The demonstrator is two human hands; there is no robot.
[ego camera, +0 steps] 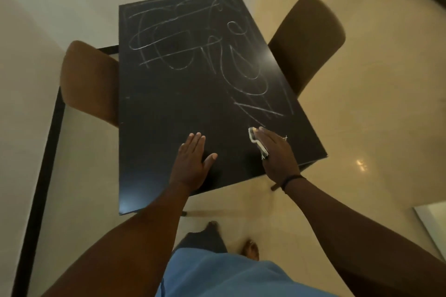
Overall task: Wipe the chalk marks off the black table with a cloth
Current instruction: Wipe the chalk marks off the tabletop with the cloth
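Note:
The black table (169,108) stretches away from me, its far half and right side covered in white chalk marks (193,38). The near left part of the top looks dark and free of lines. My left hand (193,159) rests flat on the near end, fingers straight. My right hand (277,152) presses flat on a small pale cloth (255,140) near the table's right edge, just below a zigzag chalk line (260,108). Only the cloth's left rim shows from under the palm.
One brown chair (89,82) stands at the table's left side, another brown chair (311,36) at the right. A dark frame (45,152) runs along the wall on the left. Pale tiled floor (374,103) lies to the right. My feet are below the near edge.

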